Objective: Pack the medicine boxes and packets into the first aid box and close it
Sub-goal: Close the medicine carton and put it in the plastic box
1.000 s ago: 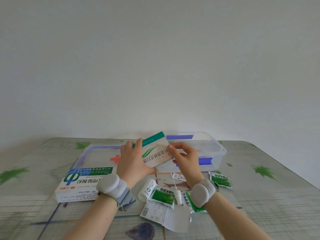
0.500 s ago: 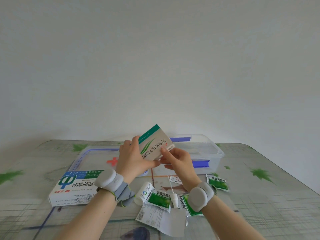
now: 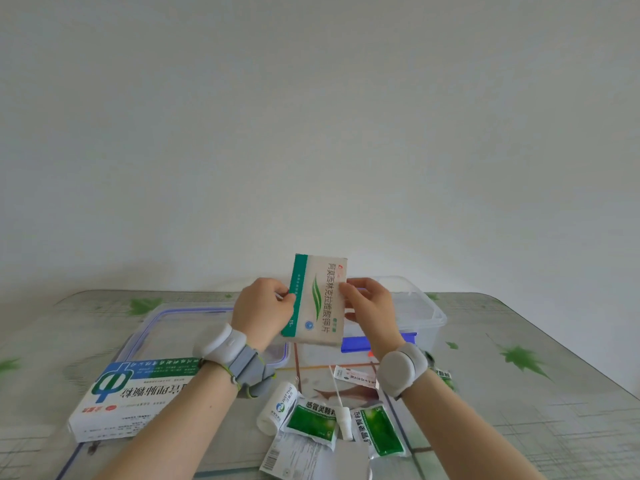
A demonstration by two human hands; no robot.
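Two hands, left [image 3: 264,308] and right [image 3: 371,308], are clamped on the carton [image 3: 317,299]; it has been turned upright before the box [image 3: 420,311]; packing seems barely begun.

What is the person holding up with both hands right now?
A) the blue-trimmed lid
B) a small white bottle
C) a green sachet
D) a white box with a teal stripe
D: the left hand and right hand grip the teal-striped box by its sides.
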